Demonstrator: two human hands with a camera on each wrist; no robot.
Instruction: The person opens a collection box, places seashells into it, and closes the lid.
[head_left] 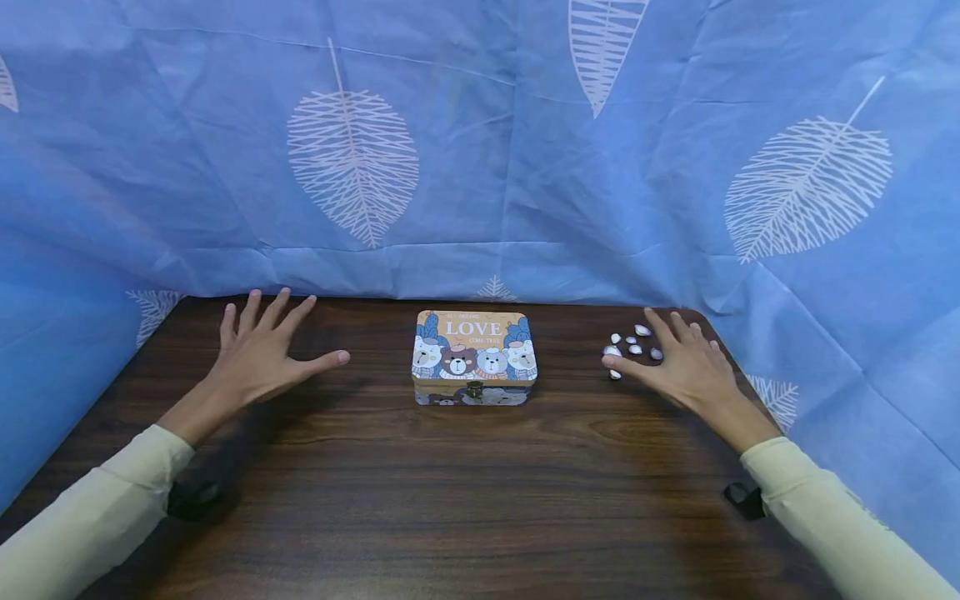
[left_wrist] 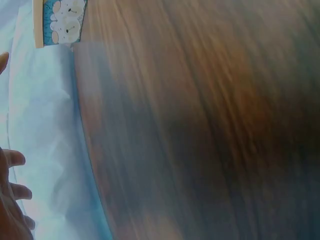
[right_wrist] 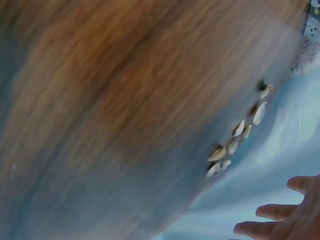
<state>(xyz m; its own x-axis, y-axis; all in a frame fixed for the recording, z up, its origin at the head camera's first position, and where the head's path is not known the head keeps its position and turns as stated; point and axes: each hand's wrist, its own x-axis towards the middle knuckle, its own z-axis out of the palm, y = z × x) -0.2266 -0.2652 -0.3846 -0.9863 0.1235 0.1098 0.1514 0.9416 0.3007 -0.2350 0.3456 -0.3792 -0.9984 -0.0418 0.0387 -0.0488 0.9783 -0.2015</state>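
A small tin box (head_left: 475, 358) with a hinged lid, bear pictures and the word LOVE stands at the middle of the table, its lid down and a metal clasp (head_left: 474, 389) at the front. My left hand (head_left: 262, 350) is spread with straight fingers to the left of the box, holding nothing. To the right, my right hand (head_left: 686, 367) hovers with fingers apart over the edge of a group of several small pale shells (head_left: 634, 349), partly covering them. The right wrist view shows those shells (right_wrist: 233, 146) lying loose on the wood, apart from the fingers.
The dark wooden table (head_left: 450, 500) has its far edge against a blue cloth (head_left: 480, 167) printed with white leaves. That cloth also hangs at the left and right sides. A dark strap piece sits under each sleeve.
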